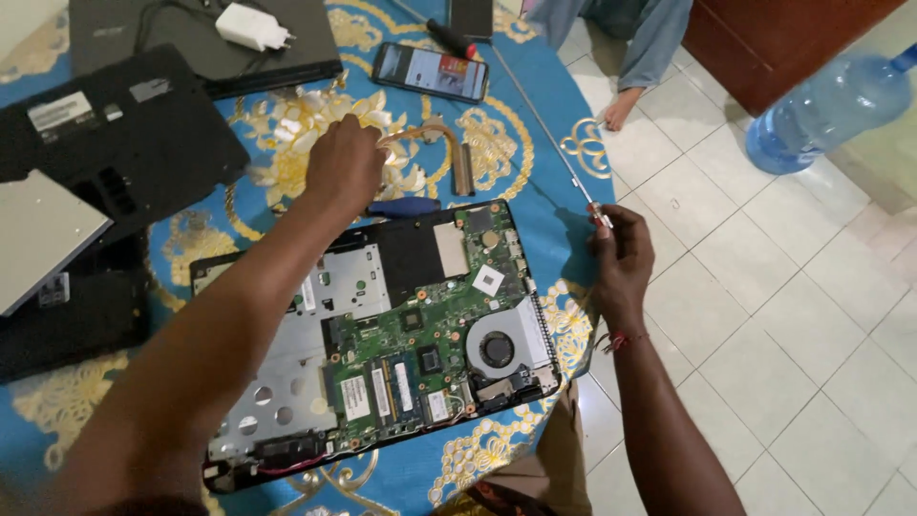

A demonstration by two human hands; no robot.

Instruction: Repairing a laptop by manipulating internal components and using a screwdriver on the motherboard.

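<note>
An opened laptop [382,334] lies on the worktop [535,143], which has a blue cloth with gold flowers on it. The laptop's cover is off, so its inside shows. There is a green board with small chips, a round black fan [497,349] in a grey case near the right edge, and a shiny metal plate with round holes on the left part.

The left hand [344,167] is just past the far edge of the laptop. Its fingers are curled on one end of a thin copper pipe piece [435,143] that lies on the cloth. A blue-handled tool [403,206] lies right by that hand.

The right hand [621,263] is off the right edge of the worktop, above the white tiled floor [764,315]. Its fingers are pinched around a long thin metal rod [544,119] with a red bit near the hand.

A phone [430,72] with a lit screen lies farther away. A black laptop cover [115,134] and a white charger [250,27] sit at the left. A big blue water bottle [826,110] lies on the floor.
</note>
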